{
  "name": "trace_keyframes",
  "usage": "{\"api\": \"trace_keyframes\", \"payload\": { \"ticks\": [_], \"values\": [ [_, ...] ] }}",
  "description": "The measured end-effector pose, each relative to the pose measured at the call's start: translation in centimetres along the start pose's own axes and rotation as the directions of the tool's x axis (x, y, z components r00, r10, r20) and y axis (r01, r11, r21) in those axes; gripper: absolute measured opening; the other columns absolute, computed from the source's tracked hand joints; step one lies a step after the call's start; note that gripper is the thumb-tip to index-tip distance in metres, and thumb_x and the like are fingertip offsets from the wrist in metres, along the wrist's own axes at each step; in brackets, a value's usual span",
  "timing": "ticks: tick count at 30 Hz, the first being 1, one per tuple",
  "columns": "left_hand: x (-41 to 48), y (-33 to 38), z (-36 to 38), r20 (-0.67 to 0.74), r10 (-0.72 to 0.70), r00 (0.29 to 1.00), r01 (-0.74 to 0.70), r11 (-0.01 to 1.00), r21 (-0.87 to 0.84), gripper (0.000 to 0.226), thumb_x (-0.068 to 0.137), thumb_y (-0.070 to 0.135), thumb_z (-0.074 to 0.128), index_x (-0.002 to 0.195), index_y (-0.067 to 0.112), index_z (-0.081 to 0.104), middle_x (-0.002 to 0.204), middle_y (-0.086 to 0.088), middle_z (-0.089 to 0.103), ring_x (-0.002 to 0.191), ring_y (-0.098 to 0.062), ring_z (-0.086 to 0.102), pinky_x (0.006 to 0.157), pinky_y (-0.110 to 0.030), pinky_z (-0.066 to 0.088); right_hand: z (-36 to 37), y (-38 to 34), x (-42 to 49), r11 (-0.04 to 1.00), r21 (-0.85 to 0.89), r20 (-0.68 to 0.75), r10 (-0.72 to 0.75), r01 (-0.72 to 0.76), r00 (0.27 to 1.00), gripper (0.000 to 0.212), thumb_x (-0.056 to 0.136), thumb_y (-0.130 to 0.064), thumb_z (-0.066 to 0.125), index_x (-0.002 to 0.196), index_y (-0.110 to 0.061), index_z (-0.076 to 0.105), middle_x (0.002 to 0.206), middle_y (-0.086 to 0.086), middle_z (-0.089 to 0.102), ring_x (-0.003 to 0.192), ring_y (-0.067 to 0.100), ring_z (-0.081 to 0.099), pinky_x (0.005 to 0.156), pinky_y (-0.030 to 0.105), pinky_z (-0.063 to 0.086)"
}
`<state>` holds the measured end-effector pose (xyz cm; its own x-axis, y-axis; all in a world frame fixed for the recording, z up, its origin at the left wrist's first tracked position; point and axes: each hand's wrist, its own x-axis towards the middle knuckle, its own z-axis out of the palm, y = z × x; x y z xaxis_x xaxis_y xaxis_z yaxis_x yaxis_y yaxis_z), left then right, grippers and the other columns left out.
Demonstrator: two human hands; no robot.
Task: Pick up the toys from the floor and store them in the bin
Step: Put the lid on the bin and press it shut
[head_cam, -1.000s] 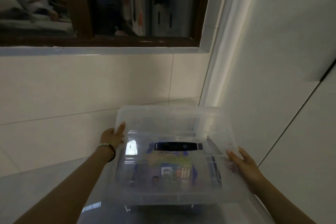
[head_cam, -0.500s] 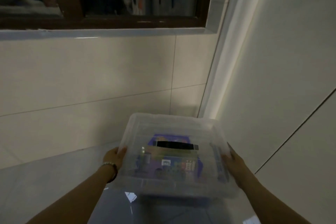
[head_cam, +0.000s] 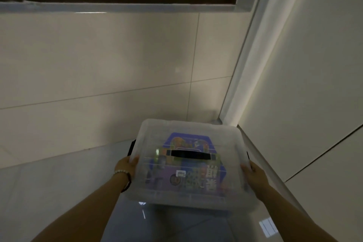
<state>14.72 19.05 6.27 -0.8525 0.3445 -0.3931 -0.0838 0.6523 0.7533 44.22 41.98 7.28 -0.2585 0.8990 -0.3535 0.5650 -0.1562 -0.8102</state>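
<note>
Bin [head_cam: 188, 165]: clear plastic, lidded, with a black handle [head_cam: 189, 155] across the lid; head view, low in the frame at 6 o'clock.
Contents: toys [head_cam: 198, 180], seen through the lid as a purple and blue printed pack with smaller coloured pieces; details blurred.
Position: low over the glossy floor [head_cam: 59, 192], near the room corner at its 1 o'clock. Whether the base touches the floor cannot be told.
Left hand [head_cam: 127, 165]: at the bin's 9 o'clock, fingers curled onto the lid edge and gripping it; bead bracelet [head_cam: 120, 172] at the wrist.
Right hand [head_cam: 253, 173]: at 3 o'clock, clasping the opposite side in the same way.
Fittings: black latch [head_cam: 132, 147] at 10 o'clock; whether it is clipped cannot be told.
Surroundings: tiled wall [head_cam: 98, 65] at 12 o'clock, white panel [head_cam: 314, 84] at 3 o'clock.
Hazards, as judged: smooth plastic could slip from the side grip; an unclipped lid could lift away under that hold; the far right corner could knock the panel, being close to it.
</note>
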Motion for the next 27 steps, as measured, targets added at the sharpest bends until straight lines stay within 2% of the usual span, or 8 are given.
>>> {"api": "trace_keyframes", "payload": {
  "ticks": [5, 12, 15, 18, 20, 23, 25, 27],
  "values": [
    [-1.3, -0.6, -0.5, 0.048, -0.089, 0.995, 0.091, 0.995, -0.033, 0.046, 0.092, 0.033, 0.052, 0.112, -0.008, 0.055, 0.114, -0.024, 0.059, 0.097, -0.034, 0.055, 0.080, -0.037, 0.041, -0.4, 0.5, -1.8, 0.999, 0.028, 0.016, 0.016, -0.017, 1.000, 0.034, 0.093, -0.019, 0.053, 0.123, -0.004, 0.054, 0.116, 0.020, 0.058, 0.101, 0.036, 0.056, 0.093, 0.050, 0.048],
    [-5.0, -4.0, -1.0, -0.037, -0.155, 0.987, 0.157, 0.987, 0.036, 0.058, 0.091, 0.043, 0.049, 0.118, -0.008, 0.045, 0.112, -0.028, 0.054, 0.093, -0.034, 0.051, 0.080, -0.040, 0.042, -1.1, 3.2, -6.4, 0.998, 0.066, 0.022, 0.018, -0.019, 1.000, 0.032, 0.088, -0.024, 0.062, 0.114, -0.006, 0.057, 0.098, 0.011, 0.061, 0.094, 0.033, 0.060, 0.088, 0.055, 0.051],
    [-6.5, -3.6, 0.5, -0.118, 0.122, 0.985, -0.067, 0.919, 0.388, 0.067, 0.089, 0.047, 0.049, 0.139, 0.006, 0.030, 0.133, -0.026, 0.040, 0.120, -0.038, 0.041, 0.101, -0.047, 0.036, -1.1, 4.8, -6.7, 1.000, -0.011, -0.131, -0.004, 0.003, 0.991, 0.065, 0.080, -0.034, 0.071, 0.135, -0.009, 0.046, 0.135, 0.017, 0.050, 0.122, 0.036, 0.047, 0.105, 0.052, 0.038],
    [-8.0, -2.3, 3.9, 0.060, 0.363, 0.930, -0.324, 0.731, 0.600, 0.073, 0.092, 0.055, 0.033, 0.149, 0.022, 0.001, 0.157, -0.010, -0.001, 0.144, -0.031, 0.003, 0.116, -0.046, 0.004, -1.6, 5.9, -6.5, 0.985, 0.105, -0.131, 0.153, -0.140, 0.979, 0.096, 0.072, -0.042, 0.075, 0.147, -0.013, 0.023, 0.153, 0.016, 0.024, 0.138, 0.036, 0.028, 0.110, 0.053, 0.029],
    [-9.0, -1.5, 6.9, 0.240, 0.464, 0.853, -0.491, 0.555, 0.671, 0.067, 0.093, 0.055, 0.027, 0.148, 0.026, 0.002, 0.158, -0.002, -0.005, 0.145, -0.026, -0.006, 0.115, -0.046, -0.004, -1.5, 6.5, -6.1, 0.947, 0.224, -0.028, 0.243, -0.231, 0.970, 0.102, 0.073, -0.042, 0.074, 0.148, -0.012, 0.012, 0.154, 0.017, 0.020, 0.137, 0.038, 0.028, 0.107, 0.052, 0.032],
    [-10.7, -0.3, 11.4, 0.424, 0.504, 0.753, -0.644, 0.431, 0.632, 0.063, 0.093, 0.057, 0.026, 0.148, 0.032, 0.007, 0.158, 0.004, -0.001, 0.145, -0.024, -0.007, 0.114, -0.049, -0.010, -1.1, 6.7, -5.9, 0.949, 0.219, 0.013, 0.231, -0.228, 0.973, 0.096, 0.070, -0.047, 0.075, 0.143, -0.005, 0.027, 0.144, 0.021, 0.039, 0.126, 0.037, 0.044, 0.099, 0.049, 0.041],
    [-11.6, 0.1, 13.5, 0.444, 0.509, 0.738, -0.662, 0.415, 0.625, 0.062, 0.092, 0.057, 0.024, 0.147, 0.033, 0.009, 0.158, 0.005, -0.001, 0.145, -0.023, -0.006, 0.113, -0.050, -0.012, -1.0, 6.5, -6.1, 0.978, 0.205, -0.070, 0.062, -0.046, 0.996, 0.075, 0.059, -0.056, 0.074, 0.109, -0.002, 0.059, 0.109, 0.024, 0.063, 0.095, 0.036, 0.062, 0.080, 0.047, 0.053],
    [-11.8, 0.1, 14.5, 0.412, 0.544, 0.731, -0.661, 0.415, 0.624, 0.061, 0.092, 0.057, 0.023, 0.147, 0.033, 0.010, 0.158, 0.005, -0.001, 0.145, -0.021, -0.005, 0.114, -0.049, -0.012, -0.8, 6.5, -6.3, 0.987, 0.121, -0.131, -0.089, 0.105, 0.987, 0.055, 0.062, -0.055, 0.073, 0.085, -0.006, 0.063, 0.082, 0.018, 0.066, 0.076, 0.032, 0.064, 0.071, 0.044, 0.057]
  ]
}}
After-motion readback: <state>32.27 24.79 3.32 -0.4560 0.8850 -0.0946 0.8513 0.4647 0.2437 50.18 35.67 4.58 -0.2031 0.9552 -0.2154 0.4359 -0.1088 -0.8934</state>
